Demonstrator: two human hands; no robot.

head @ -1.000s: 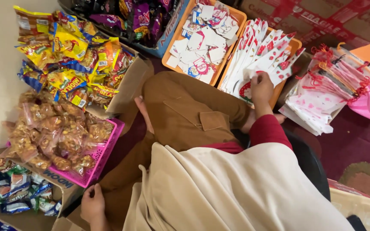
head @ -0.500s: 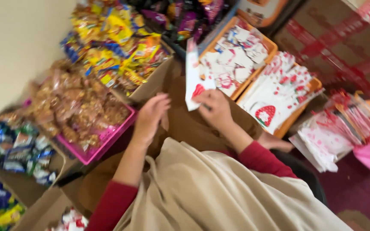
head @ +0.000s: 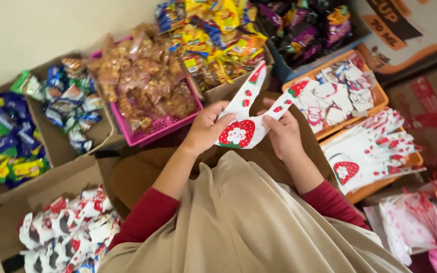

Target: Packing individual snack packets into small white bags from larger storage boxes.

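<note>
Left hand (head: 207,127) and right hand (head: 281,132) both grasping strawberry-print gift bag (head: 246,121), thumbs on top, pulling mouth apart, likely to open it. Bag held over lap, handles pointing away. Pink basket of brown snacks (head: 147,96) just left of bag. Orange tray of flat matching bags (head: 375,151) right of bag. Yellow snack packets (head: 213,35) beyond bag. Box of blue-wrapped sweets (head: 72,98) far left of bag.
</note>
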